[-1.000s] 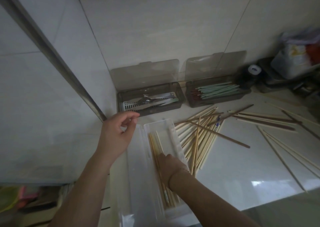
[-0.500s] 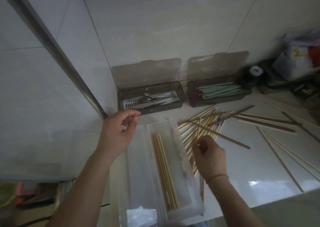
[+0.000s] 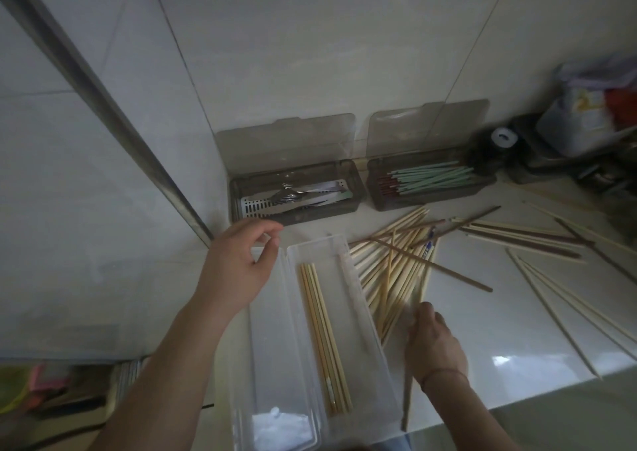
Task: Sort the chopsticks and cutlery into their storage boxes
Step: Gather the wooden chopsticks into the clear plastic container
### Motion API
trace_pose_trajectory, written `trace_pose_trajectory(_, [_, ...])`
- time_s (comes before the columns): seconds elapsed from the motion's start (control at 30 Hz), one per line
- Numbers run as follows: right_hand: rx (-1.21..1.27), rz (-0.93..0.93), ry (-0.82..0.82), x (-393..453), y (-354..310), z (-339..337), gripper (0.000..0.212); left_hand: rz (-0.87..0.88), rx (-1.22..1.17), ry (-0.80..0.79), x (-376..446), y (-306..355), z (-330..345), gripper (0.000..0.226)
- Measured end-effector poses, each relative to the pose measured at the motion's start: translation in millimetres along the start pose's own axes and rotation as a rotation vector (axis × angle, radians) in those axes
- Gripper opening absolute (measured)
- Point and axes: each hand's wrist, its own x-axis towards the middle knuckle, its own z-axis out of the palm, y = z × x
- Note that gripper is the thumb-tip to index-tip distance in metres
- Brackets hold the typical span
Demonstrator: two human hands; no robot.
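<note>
Head view shows the right hand with fingers closed around a few pale bamboo chopsticks in the loose pile on the desk beside the clear box, left hand loosely curled, holding nothing; light, stiff and slippery, they probably handle best pinched mid-length.

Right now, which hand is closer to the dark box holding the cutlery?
Left. The left hand hovers just in front of the cutlery box; the right hand is farther back, at the loose chopstick pile.
</note>
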Motion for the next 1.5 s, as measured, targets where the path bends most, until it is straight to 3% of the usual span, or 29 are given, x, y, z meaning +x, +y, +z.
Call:
trace_pose_trajectory(0.17, [0.066, -0.018, 0.016, -2, 3, -4, 0.017, -0.001, -0.006, -0.004, -1, 1, 0, 0.021])
trace_pose_trajectory(0.23, [0.121, -0.060, 0.122, -3, 0, -13, 0.015, -0.008, -0.006, -0.015, -2, 1, -1, 0.021])
trace_pose_trajectory(0.3, [0.174, -0.210, 0.352, -6, -9, -29, 0.014, -0.014, -0.013, -0.010, -3, 0, -3, 0.019])
trace_pose_trajectory(0.4, [0.409, -0.610, 0.744, -14, -38, -62, 0.013, -0.035, -0.015, -0.004, -5, -3, -2, 0.017])
trace_pose_trajectory(0.47, [0.544, -0.826, 0.839, -19, -62, -74, 0.014, -0.038, -0.015, -0.003, -7, -3, 0, 0.017])
trace_pose_trajectory(0.53, [0.586, -0.910, 0.722, -27, -88, -71, 0.014, -0.038, -0.021, -0.001, -8, -3, 0, 0.017])
trace_pose_trajectory(0.6, [0.361, -0.885, 0.453, -36, -109, -58, 0.025, -0.049, -0.022, -0.005, -9, -3, 0, 0.015])
trace_pose_trajectory(0.7, [-0.209, -0.654, -0.063, -39, -121, -25, 0.039, -0.057, -0.015, -0.012, -9, -3, -1, 0.015])
trace_pose_trajectory(0.77, [-0.267, -0.526, -0.199, -37, -125, -12, 0.034, -0.070, -0.012, -0.023, -10, -3, -2, 0.017])
trace_pose_trajectory(0.87, [-0.226, -0.436, -0.227, -30, -123, 1, 0.032, -0.087, -0.032, -0.010, -11, -2, -3, 0.017])
trace_pose_trajectory(1.07, [-0.210, -0.455, -0.256, -30, -122, 4, 0.032, -0.100, -0.046, -0.007, -13, -1, -3, 0.020])
trace_pose_trajectory(1.1, [-0.252, -0.485, -0.210, -34, -122, 2, 0.030, -0.099, -0.043, -0.009, -14, -1, -3, 0.021])
trace_pose_trajectory(1.17, [-0.242, -0.625, 0.060, -39, -119, -2, 0.030, -0.096, -0.037, -0.009, -14, -2, -3, 0.019])
trace_pose_trajectory(1.23, [-0.059, -0.706, 0.288, -41, -112, -11, 0.028, -0.107, -0.039, -0.014, -13, -3, -2, 0.017])
trace_pose_trajectory(1.3, [0.170, -0.602, 0.398, -36, -103, -24, 0.023, -0.114, -0.050, -0.012, -13, -3, -3, 0.018])
trace_pose_trajectory(1.4, [0.345, -0.155, 0.328, -9, -78, -34, 0.015, -0.108, -0.050, -0.007, -13, -4, -4, 0.017])
trace_pose_trajectory(1.5, [0.012, -0.100, 0.174, 12, -54, -22, 0.014, -0.108, -0.064, -0.012, -13, -4, -4, 0.016])
